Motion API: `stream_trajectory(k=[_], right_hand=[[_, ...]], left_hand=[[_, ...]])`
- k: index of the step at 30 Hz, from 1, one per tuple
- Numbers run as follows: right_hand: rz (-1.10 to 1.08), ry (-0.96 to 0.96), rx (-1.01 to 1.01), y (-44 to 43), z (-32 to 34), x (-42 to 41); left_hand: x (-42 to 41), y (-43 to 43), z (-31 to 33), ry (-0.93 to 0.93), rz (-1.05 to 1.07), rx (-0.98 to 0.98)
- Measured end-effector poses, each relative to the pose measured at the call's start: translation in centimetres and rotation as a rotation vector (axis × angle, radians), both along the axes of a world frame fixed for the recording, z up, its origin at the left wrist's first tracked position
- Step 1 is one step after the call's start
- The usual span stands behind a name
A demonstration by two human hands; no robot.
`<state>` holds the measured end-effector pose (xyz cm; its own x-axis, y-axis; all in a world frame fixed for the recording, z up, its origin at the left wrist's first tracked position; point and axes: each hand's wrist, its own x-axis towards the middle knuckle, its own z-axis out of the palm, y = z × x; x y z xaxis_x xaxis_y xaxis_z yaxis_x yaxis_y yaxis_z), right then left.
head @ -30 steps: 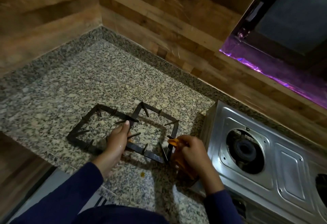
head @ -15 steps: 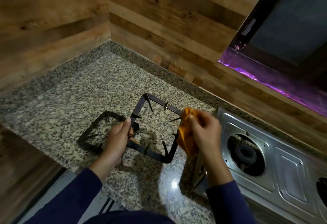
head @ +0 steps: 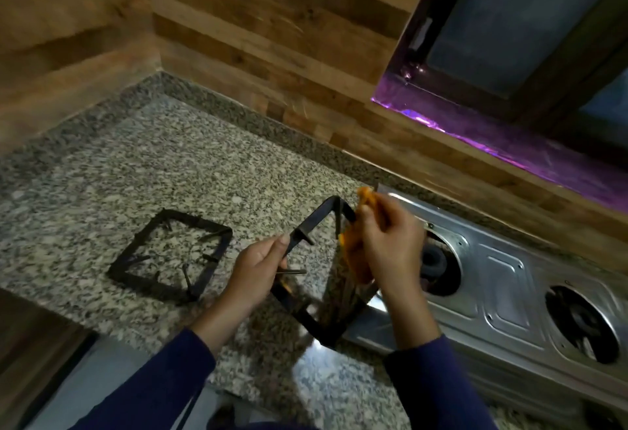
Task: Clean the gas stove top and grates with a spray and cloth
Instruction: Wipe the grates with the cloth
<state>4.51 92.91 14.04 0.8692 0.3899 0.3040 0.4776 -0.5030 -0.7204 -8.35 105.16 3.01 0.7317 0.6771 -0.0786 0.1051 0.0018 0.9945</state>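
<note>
My left hand [head: 258, 268] grips the left bar of a black square grate [head: 314, 222], which is lifted and tilted above the granite counter. My right hand [head: 387, 242] holds an orange cloth [head: 356, 256] pressed against the grate's right bar. A second black grate [head: 171, 256] lies flat on the counter to the left. The steel gas stove [head: 503, 280] sits at the right with both burner wells bare; one burner [head: 433, 259] is just behind my right hand. No spray bottle is in view.
The speckled granite counter [head: 204, 171] runs into a corner of wooden wall panels [head: 272, 38]. A window with a purple-lit sill [head: 509, 144] is above the stove. The counter's front edge drops off at the lower left.
The right grate has been lifted off the counter and tilted up toward the stove. My right hand with the cloth moved up along its right bar. The left grate stayed flat.
</note>
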Motion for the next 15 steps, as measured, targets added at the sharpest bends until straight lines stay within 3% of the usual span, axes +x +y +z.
stream_trajectory(k=[3,6,9,12,15], right_hand=[[0.033,-0.066,-0.172,-1.6,-0.7,-0.6],[0.016,0.045,-0.05,-4.7,-0.5,0.2],[0.1,-0.255,0.087,-7.3,0.1,0.7],[0.299,-0.408,-0.204,-10.5,0.4,2.4],[0.251,-0.271,-0.394,-15.5,1.3,4.1]], left_hand=[[1.8,-2.9,0.4,-0.003,-0.014,-0.003],[2.9,-5.2,0.4,0.008,0.01,-0.028],[4.5,-6.8,1.4,-0.008,-0.015,-0.032],[7.5,-10.5,2.7,-0.07,-0.108,-0.063],[10.0,-14.4,2.3,-0.021,-0.186,-0.125]])
